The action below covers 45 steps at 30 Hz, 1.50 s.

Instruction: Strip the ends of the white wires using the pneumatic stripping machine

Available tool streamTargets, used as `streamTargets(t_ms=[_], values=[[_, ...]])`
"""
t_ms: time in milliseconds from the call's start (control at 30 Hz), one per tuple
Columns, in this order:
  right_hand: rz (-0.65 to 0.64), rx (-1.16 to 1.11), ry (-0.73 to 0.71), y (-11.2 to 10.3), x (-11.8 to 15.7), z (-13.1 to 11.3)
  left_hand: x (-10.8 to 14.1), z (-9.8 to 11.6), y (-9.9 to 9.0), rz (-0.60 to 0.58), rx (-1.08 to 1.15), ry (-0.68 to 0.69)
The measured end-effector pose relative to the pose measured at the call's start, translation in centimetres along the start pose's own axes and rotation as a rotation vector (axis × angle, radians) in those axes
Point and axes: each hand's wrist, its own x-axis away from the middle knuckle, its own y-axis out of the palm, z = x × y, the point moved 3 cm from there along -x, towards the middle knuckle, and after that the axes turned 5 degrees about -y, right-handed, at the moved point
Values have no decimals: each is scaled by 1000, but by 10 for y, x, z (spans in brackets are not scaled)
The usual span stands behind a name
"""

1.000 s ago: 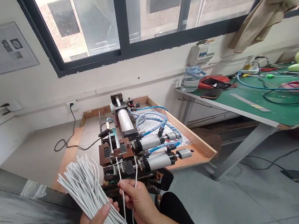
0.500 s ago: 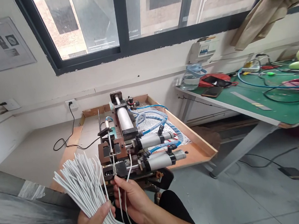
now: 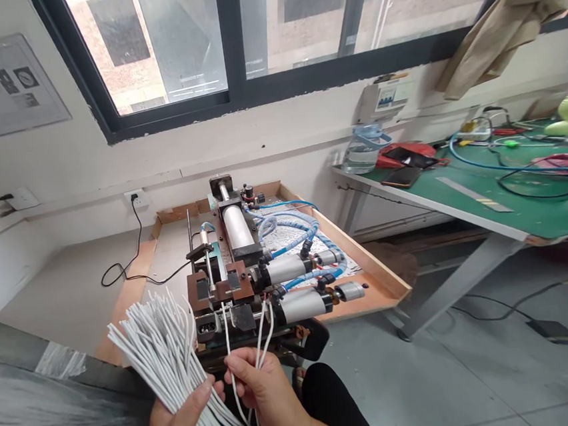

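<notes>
A thick bundle of thin white cables [image 3: 159, 352] fans upward at the lower left, and my left hand [image 3: 178, 421] is closed around it. My right hand [image 3: 266, 392] pinches a single white cable [image 3: 228, 339] between thumb and forefinger. Two more white cables [image 3: 264, 329] pass through the same hand, with a little red showing at their tips. Just beyond both hands stands a machine with silver air cylinders [image 3: 300, 306] and dark clamp blocks [image 3: 242, 316]. The single cable's tip is in front of those blocks, apart from my left hand.
A wooden-edged tray [image 3: 370, 268] surrounds the machine, with blue air hoses [image 3: 309, 220] coiled inside. To the right, a green-topped table [image 3: 478, 201] carries a water jug [image 3: 361, 148], phones and cords. A plastic-covered bundle [image 3: 57, 415] lies at the lower left. A pedal [image 3: 554, 331] rests on the floor.
My right hand has drawn back from the machine and shifted right with its cables. The machine's clamp blocks have moved, and the cylinders' right end pieces stand further out. My left hand stays nearly still.
</notes>
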Motion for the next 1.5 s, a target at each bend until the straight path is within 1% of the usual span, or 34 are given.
streamTargets(t_ms=[133,233,467,600,700,800,833,900,967,1000,1033,1100,1167,1233,1333,1400,1500], values=[[57,-81,58,5,-6,-2,2,2,0,17,-30,25],[70,-140,114,10,-9,-2,3,4,0,22,-45,60],[74,-184,112,10,-12,-2,3,8,1,22,-35,91],[120,-252,189,11,-18,0,1,8,0,43,-28,89],[130,-282,217,12,-21,0,1,9,2,20,-48,92],[110,-282,237,13,-21,0,3,10,4,-9,-36,118],[84,-276,245,15,-19,0,4,10,5,-10,-33,122],[-27,-237,252,19,-16,1,5,9,6,-14,-37,127],[-138,-161,221,22,-11,2,5,7,7,-45,-50,134],[-159,-116,188,23,-9,2,5,6,7,-67,-56,144],[-154,-73,150,22,-7,2,5,5,7,-90,-57,160],[-99,-24,65,18,-4,2,3,3,6,-130,-58,192],[-56,-27,13,13,-2,2,1,0,3,-138,-69,179],[-18,-43,-2,8,0,1,-2,-4,-1,-108,-66,121],[32,-38,-3,3,4,1,-4,-5,-7,-13,-14,40],[43,-23,1,1,7,1,-3,-4,-8,23,13,12],[41,-6,26,0,8,3,-1,-1,-8,41,17,-1]])
